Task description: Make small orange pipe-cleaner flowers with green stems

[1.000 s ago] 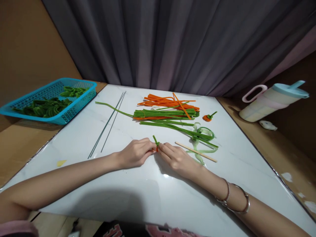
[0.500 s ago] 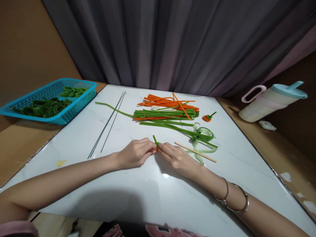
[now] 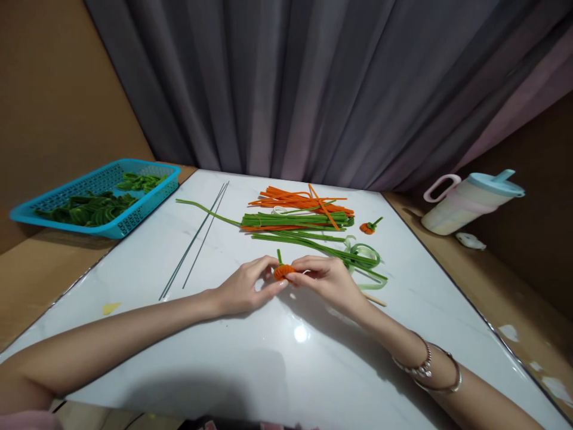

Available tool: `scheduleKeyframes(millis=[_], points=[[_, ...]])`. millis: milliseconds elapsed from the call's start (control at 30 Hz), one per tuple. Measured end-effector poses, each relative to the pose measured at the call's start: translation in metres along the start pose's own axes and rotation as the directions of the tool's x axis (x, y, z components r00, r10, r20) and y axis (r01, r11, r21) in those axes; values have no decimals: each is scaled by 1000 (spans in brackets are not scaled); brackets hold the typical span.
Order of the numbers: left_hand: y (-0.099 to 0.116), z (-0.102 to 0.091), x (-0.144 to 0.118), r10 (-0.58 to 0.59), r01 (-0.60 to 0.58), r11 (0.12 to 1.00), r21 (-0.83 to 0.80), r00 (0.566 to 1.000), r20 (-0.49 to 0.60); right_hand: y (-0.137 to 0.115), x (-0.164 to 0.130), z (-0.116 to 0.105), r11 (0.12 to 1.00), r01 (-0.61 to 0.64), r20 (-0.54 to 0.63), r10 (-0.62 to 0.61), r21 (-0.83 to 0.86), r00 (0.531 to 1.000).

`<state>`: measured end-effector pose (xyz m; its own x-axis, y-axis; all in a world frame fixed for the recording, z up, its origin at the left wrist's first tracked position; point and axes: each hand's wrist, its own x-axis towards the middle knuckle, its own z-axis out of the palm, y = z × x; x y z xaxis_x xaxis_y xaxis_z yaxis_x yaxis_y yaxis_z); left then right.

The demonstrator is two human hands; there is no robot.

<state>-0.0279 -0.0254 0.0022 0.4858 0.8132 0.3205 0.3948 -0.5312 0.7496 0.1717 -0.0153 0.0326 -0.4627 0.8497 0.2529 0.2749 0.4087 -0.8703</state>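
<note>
While both hands pinch it, a small orange pipe-cleaner pumpkin (image 3: 283,272) with a green stem sits at centre frame.
The left hand (image 3: 245,288) and right hand (image 3: 326,279) close fingertips on its sides just above the white counter (image 3: 250,364); green pipe cleaners (image 3: 295,221) lie behind, upper centre.

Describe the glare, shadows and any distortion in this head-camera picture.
Head view: a bright glare spot sits on the glossy white table, with soft shadows under both forearms and beside the right hand. The left hand and the small orange piece between the fingers look sharp. Wide-angle distortion bends the table edges and tilts the jug.
</note>
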Motion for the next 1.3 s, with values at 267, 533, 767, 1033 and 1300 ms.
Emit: scheduleKeyframes(millis=[267,533,767,1033,1300], points=[[-3,-2,0,-47,54,995,-83,995,89,2,4,-2,957,-225,68,216,180,974],[-2,-3,-1,-57,69,992,-102,991,119,9,4,-3,873,-427,347,335,235,876],[-1,-2,0,19,2,995,-102,979,201,2,1,-3,873,-430,428,306,230,850],[1,-1,1,-123,194,949,-249,954,275,7,1,-7,926,-351,417,266,140,869],[1,1,4,-187,340,802,-491,924,334,10,2,-6,916,-347,424,239,200,874]])
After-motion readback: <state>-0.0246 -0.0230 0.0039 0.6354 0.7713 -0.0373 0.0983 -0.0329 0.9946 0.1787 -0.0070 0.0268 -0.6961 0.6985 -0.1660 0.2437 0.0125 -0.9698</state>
